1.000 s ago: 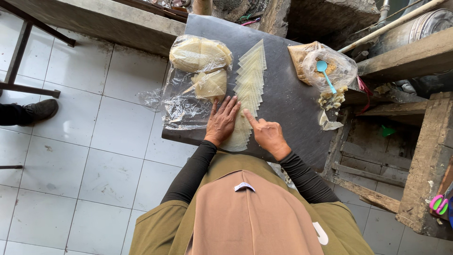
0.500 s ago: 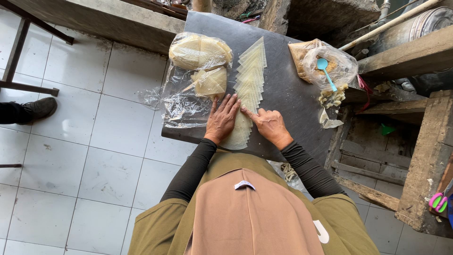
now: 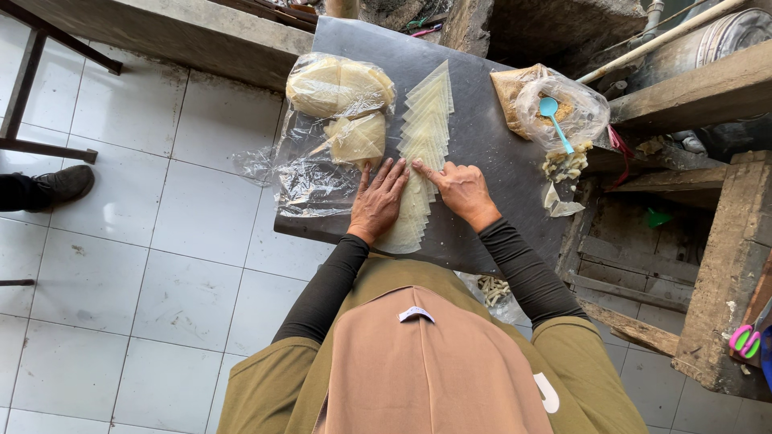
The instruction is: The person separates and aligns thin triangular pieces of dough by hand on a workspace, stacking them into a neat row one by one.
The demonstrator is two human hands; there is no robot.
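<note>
Both hands flat, fingers spread, on the wrapper row [image 3: 422, 153] mid board [image 3: 490, 137]: left hand [image 3: 379, 201], right hand [image 3: 460, 191]. Right hand moved up vs 1 s ago, finger pointing, prob. fanning sheets.

I'm in a rough home-style food-prep corner: white floor tiles [image 3: 161, 241], a grey bench [image 3: 498, 145] spread with thin pastry sheets [image 3: 426, 128], wrappers in plastic bags [image 3: 338, 88], a bag of filling with a spoon [image 3: 555, 108], and raw timber shelving [image 3: 724, 265] beside me.
</note>
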